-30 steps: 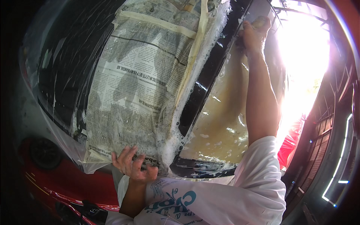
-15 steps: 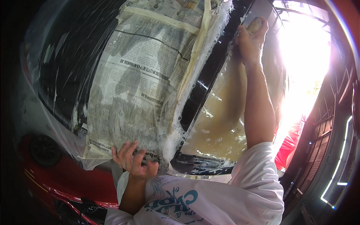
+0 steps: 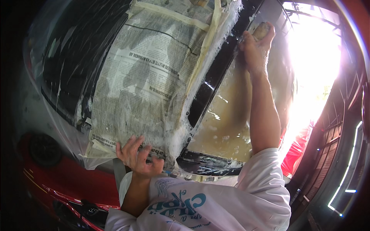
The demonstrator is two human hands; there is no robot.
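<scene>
My right hand (image 3: 255, 52) is closed around a rounded, tan-grey hand-sized block (image 3: 261, 30) at the far end of a wet tan car panel (image 3: 227, 119). Its underside is hidden. Cloudy water and foam spots lie over the panel. My left hand (image 3: 139, 156) rests with fingers spread on the near edge of newspaper sheets (image 3: 138, 81) that cover the car's surface beside the panel. Nothing shows in that hand. Strips of masking tape (image 3: 173, 16) hold the paper, and white suds (image 3: 183, 115) run along its right edge beside a glossy black strip (image 3: 204, 92).
Clear plastic film (image 3: 58, 119) hangs over dark glass (image 3: 73, 57) at the left. A red car (image 3: 73, 169) stands low on the left. Bright daylight comes through an opening at the right, with red sheeting (image 3: 298, 150) below it.
My right hand has slid slightly nearer along the tan panel with the block. My left hand stays on the newspaper, and the view has shifted a little.
</scene>
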